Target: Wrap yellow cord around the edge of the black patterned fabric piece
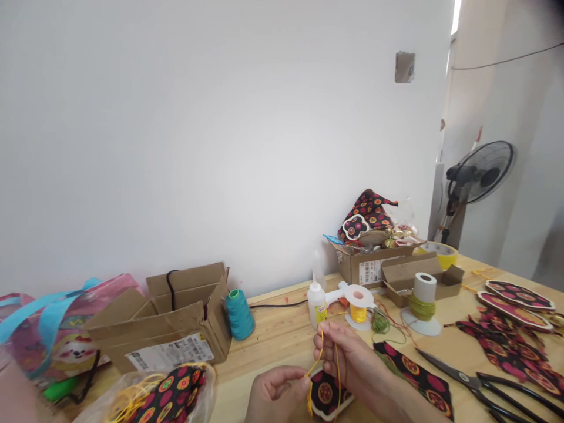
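Observation:
My left hand [277, 392] is at the bottom centre, its fingers pinched on a thin yellow cord [325, 359]. My right hand [348, 356] pinches the same cord higher up, so the cord loops between the two hands. Just below the hands lies a small patterned fabric piece [326, 397], black with red and orange circles, and the cord runs down to it. A white glue bottle [316, 302] and a spool of yellow cord [358, 306] stand just beyond my right hand.
A wooden table [273, 335] carries an open cardboard box [170, 323], a teal thread cone [239, 314], a green cord spool [422, 301], black scissors [480, 385], patterned fabric pieces [513, 338], a box of fabric items [372, 255] and yellow tape [443, 252]. A fan [480, 173] stands at right.

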The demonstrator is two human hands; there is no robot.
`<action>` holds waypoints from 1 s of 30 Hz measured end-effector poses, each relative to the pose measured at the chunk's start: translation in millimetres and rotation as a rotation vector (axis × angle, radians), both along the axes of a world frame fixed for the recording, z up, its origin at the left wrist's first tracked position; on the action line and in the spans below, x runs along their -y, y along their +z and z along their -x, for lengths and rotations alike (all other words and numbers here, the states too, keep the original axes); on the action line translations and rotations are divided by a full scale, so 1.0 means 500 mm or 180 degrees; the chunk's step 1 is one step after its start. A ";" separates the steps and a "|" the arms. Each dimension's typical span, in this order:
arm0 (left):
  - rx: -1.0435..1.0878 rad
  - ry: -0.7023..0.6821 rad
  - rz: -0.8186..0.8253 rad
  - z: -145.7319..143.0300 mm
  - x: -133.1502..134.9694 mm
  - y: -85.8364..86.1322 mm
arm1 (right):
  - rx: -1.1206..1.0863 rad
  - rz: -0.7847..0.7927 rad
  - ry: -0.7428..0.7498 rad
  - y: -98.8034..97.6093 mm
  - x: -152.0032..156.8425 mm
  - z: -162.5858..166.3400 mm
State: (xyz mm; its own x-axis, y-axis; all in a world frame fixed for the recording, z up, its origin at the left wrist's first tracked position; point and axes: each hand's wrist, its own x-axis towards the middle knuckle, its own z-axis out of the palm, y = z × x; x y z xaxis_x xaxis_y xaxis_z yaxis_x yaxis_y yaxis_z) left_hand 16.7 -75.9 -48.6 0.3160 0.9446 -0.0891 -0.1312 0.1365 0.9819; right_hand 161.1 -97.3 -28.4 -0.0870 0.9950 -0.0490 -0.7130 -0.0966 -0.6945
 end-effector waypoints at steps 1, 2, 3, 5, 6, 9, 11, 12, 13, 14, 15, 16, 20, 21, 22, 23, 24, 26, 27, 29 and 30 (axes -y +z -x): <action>-0.0013 0.0000 -0.0016 0.000 -0.001 0.000 | 0.0014 -0.0018 -0.0035 -0.001 -0.001 0.000; -0.0033 0.0003 -0.0035 0.000 -0.002 -0.001 | 0.0029 -0.0043 -0.0077 -0.002 -0.002 0.000; -0.0062 0.0009 -0.0052 0.001 -0.002 -0.002 | 0.0044 -0.0070 -0.0124 -0.003 -0.003 -0.001; -0.0108 0.0045 -0.0076 0.000 -0.003 -0.003 | 0.0060 -0.0120 -0.0205 -0.002 -0.005 -0.002; -0.0104 0.0057 -0.0081 0.000 -0.003 -0.004 | 0.0071 -0.0137 -0.0216 -0.001 -0.006 -0.002; 0.0041 -0.0005 0.0039 0.001 -0.003 -0.006 | 0.0323 -0.0269 -0.0223 0.003 -0.004 -0.002; 0.0169 -0.0075 0.0146 0.001 -0.004 -0.007 | 0.0858 -0.0498 -0.0284 0.004 -0.001 0.001; 0.0206 -0.0101 0.0181 0.002 -0.005 -0.008 | 0.1227 -0.0639 -0.0342 0.004 0.001 0.003; 0.0213 -0.0110 0.0174 0.003 -0.007 -0.009 | 0.1628 -0.0779 -0.0417 0.003 0.004 0.004; 0.0183 -0.0119 0.0123 0.003 -0.008 -0.011 | 0.2034 -0.0925 -0.0488 0.002 0.006 0.006; 0.0132 -0.0126 0.0041 0.004 -0.010 -0.013 | 0.2416 -0.1079 -0.0561 0.001 0.007 0.007; 0.0071 -0.0128 -0.0043 0.004 -0.012 -0.015 | 0.2745 -0.1241 -0.0629 0.000 0.008 0.007; -0.0013 -0.0097 -0.0131 0.006 -0.014 -0.014 | 0.3519 -0.1653 -0.0601 -0.007 0.007 0.001; 0.0016 -0.0079 -0.0074 0.007 -0.012 -0.009 | 0.3652 -0.1637 -0.0515 -0.009 0.006 -0.001; 0.0043 -0.0102 0.0011 0.007 -0.010 -0.003 | 0.3783 -0.1602 -0.0415 -0.011 0.005 -0.003; 0.0074 -0.0141 0.0099 0.007 -0.006 0.004 | 0.3913 -0.1567 -0.0339 -0.012 0.004 -0.005; 0.0103 -0.0171 0.0183 0.007 -0.002 0.012 | 0.4029 -0.1549 -0.0307 -0.012 0.004 -0.006; 0.0123 -0.0175 0.0301 0.006 0.005 0.027 | 0.4194 -0.1558 -0.0376 -0.011 0.006 -0.006; 0.0116 -0.0148 0.0328 0.006 0.008 0.033 | 0.4238 -0.1556 -0.0439 -0.010 0.007 -0.006; 0.0103 -0.0078 0.0331 0.005 0.010 0.038 | 0.4275 -0.1501 -0.0546 -0.007 0.010 -0.004; 0.0101 -0.0081 0.0327 0.005 0.009 0.036 | 0.4265 -0.1462 -0.0578 -0.006 0.011 -0.002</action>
State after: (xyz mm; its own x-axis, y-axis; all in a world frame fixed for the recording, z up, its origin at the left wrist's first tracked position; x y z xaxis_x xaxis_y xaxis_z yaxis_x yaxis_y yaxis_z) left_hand 14.3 -80.2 -30.4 0.3440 0.9226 -0.1745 -0.1571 0.2398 0.9580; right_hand 162.2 -102.9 -31.1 -0.1052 0.9370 0.3332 0.5174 0.3377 -0.7863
